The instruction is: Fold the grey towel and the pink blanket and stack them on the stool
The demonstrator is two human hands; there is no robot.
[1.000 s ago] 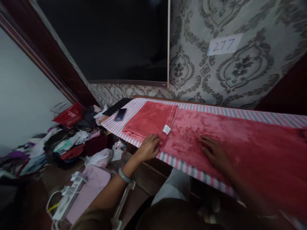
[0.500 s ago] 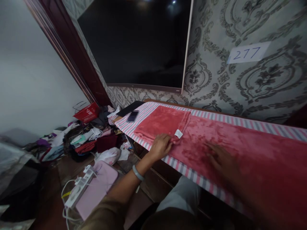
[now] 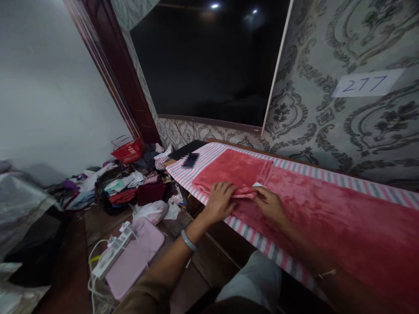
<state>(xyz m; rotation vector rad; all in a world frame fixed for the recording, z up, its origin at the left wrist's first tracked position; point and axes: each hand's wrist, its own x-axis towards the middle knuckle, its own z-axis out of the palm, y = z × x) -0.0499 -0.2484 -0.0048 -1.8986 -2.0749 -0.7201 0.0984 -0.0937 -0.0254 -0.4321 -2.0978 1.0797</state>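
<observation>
Along the striped worktop (image 3: 178, 173) lies the long red cloth (image 3: 347, 222), the folded bundle (image 3: 234, 165) toward its left end. My right hand (image 3: 271, 206) has just joined my left hand (image 3: 220, 200), so both share the bundle's near edge: right fingers pinching beside the white label (image 3: 259, 185), left ones curled, grip unclear.

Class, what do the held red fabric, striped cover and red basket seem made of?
Red fabric: probably plush fleece, softly sheened, with brushed-looking patches. Striped cover: perhaps cotton, flat and matte, without gloss. Red basket: likely moulded plastic, smooth, with stiff, evenly coloured walls.
</observation>
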